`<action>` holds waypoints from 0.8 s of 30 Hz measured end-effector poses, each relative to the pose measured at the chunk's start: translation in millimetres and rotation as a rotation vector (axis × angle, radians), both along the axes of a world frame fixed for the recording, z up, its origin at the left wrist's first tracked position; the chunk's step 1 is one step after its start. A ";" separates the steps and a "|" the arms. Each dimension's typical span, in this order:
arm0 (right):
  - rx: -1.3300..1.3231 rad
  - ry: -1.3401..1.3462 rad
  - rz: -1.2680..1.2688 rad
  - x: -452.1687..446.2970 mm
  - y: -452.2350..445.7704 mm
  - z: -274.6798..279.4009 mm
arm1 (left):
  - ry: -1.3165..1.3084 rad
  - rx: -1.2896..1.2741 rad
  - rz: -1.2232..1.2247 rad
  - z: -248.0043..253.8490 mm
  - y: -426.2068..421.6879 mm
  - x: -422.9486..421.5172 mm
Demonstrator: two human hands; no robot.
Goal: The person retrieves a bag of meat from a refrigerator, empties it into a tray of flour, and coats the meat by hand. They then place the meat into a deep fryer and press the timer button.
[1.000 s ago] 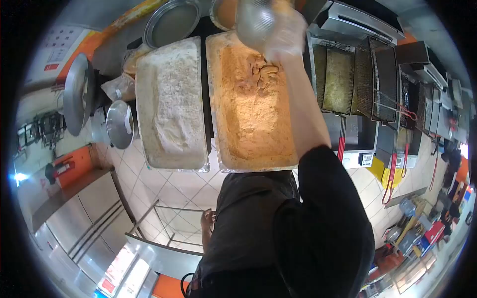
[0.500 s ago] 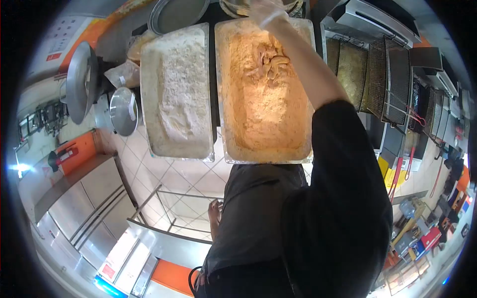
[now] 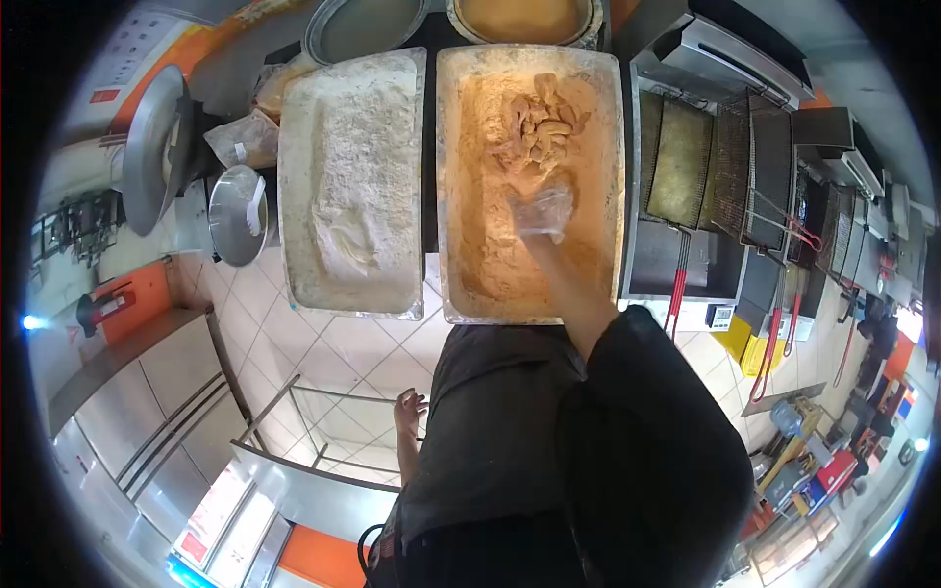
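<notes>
Several coated pieces (image 3: 537, 127) lie heaped toward the far edge of the orange-powder tray (image 3: 444, 196), right of its middle. The gloved right hand (image 3: 542, 213) is at the powder just nearer than the heap, with room to both side walls and the near edge; whether its fingers are closed, I cannot tell. A narrow gap parts this tray from the white-flour tray (image 3: 418, 201). The left hand (image 3: 410, 412) hangs beyond the near edges, fingers slightly bent, grip unclear.
</notes>
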State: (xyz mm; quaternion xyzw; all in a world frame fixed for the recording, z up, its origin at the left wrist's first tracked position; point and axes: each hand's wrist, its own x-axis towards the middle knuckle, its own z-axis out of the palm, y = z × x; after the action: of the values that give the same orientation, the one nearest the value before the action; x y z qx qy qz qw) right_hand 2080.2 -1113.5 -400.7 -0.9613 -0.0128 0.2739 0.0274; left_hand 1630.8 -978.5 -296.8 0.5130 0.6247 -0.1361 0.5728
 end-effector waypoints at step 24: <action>0.012 0.014 0.083 -53.0 8.3 38.4 | -0.059 0.001 -0.033 -23.2 -9.5 -27.2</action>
State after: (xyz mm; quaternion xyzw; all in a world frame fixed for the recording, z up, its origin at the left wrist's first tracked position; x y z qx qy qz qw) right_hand 2027.3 -1105.2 -362.3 -0.9578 -0.0540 0.2816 0.0221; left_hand 1603.7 -988.0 -320.0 0.5272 0.5991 -0.1302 0.5884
